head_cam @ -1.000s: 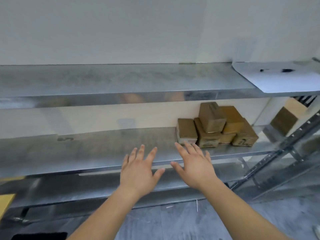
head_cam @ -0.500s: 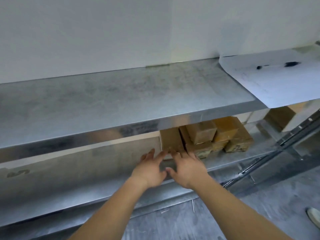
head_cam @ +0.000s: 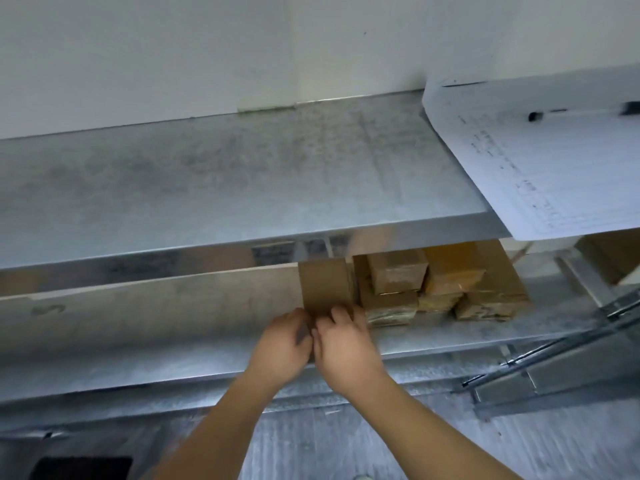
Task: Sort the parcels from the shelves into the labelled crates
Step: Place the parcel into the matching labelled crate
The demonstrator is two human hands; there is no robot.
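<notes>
Galvanised shelving (head_cam: 242,188) against a white wall — left hand (head_cam: 282,344) and right hand (head_cam: 343,344) both grip one cardboard parcel (head_cam: 325,287).

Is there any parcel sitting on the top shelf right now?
No, the top shelf holds only a printed sheet at its right end; the parcels sit on the shelf below.

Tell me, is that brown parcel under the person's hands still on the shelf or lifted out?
Still on the shelf. The parcel sits on the middle shelf beside the stack, with both hands at its front edge.
</notes>
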